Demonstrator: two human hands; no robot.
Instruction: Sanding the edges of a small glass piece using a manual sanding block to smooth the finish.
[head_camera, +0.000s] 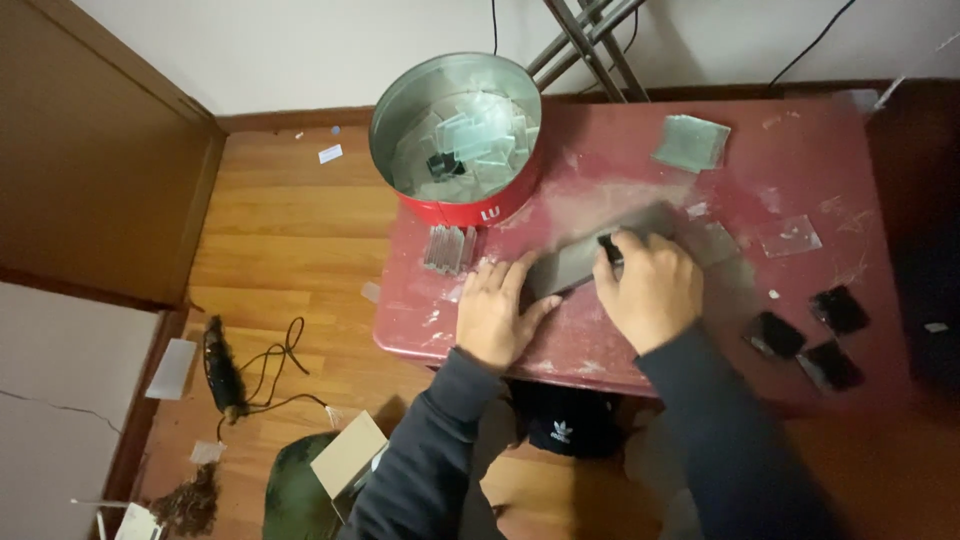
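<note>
On the dark red table (820, 160) lies a long grey flat strip, like a metal ruler (580, 258). My left hand (495, 312) lies flat with its fingers pressing the strip's near left end. My right hand (648, 285) is closed on a small dark tool (606, 245) at the strip's edge; what lies under the strip I cannot tell. A small stack of clear glass slips (450, 248) sits left of my left hand.
A round red tin (495, 205) holding several glass pieces sits at the table's far left corner. A glass stack (692, 140) and a single pane (790, 236) lie at the back right. Three black rectangular pieces (805, 335) lie near the right front. A tool with cord (222, 372) is on the wooden floor.
</note>
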